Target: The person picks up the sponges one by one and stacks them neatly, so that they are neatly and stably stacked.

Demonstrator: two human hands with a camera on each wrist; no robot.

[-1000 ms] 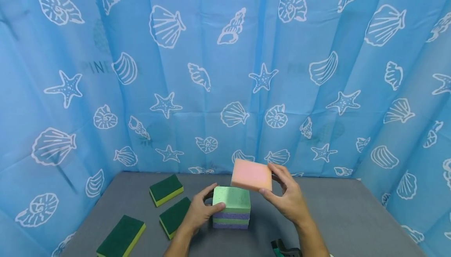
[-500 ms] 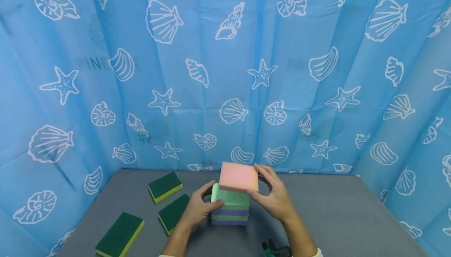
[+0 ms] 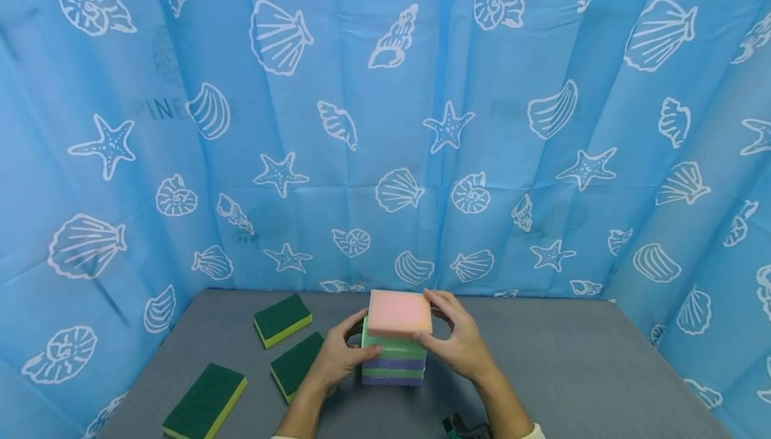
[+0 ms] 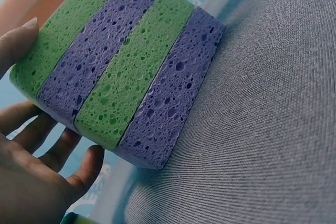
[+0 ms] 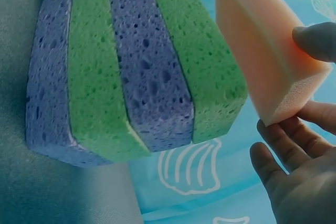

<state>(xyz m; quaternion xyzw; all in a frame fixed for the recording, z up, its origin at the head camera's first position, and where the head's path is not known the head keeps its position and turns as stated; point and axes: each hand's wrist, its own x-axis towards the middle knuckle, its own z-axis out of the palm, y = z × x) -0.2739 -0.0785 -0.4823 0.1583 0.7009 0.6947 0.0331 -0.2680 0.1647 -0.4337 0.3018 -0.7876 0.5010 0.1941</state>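
Note:
A stack of green and purple sponges stands on the grey table, colours alternating, with a green sponge (image 3: 400, 348) on top and a purple sponge (image 4: 176, 90) at the bottom. My left hand (image 3: 340, 357) grips the stack's left side near the top, thumb on the front of the upper green sponge. Between thumb and fingers, my right hand (image 3: 459, 342) holds a peach-pink sponge (image 3: 399, 313) by its right end. That sponge hangs level just over the stack; the right wrist view shows a gap between it and the green one. It hides most of the stack's top.
On the left of the table (image 3: 578, 359) lie a small dark green and yellow scouring sponge (image 3: 283, 318), another scouring sponge (image 3: 295, 365) partly behind my left arm, and a nearer scouring sponge (image 3: 205, 399). A black and teal object (image 3: 466, 427) shows by my right forearm. A blue shell-print curtain (image 3: 385, 124) hangs behind.
My right hand has brought the peach-pink sponge left and down, from beside the stack to right over it, and levelled it. My left hand has kept its grip on the stack.

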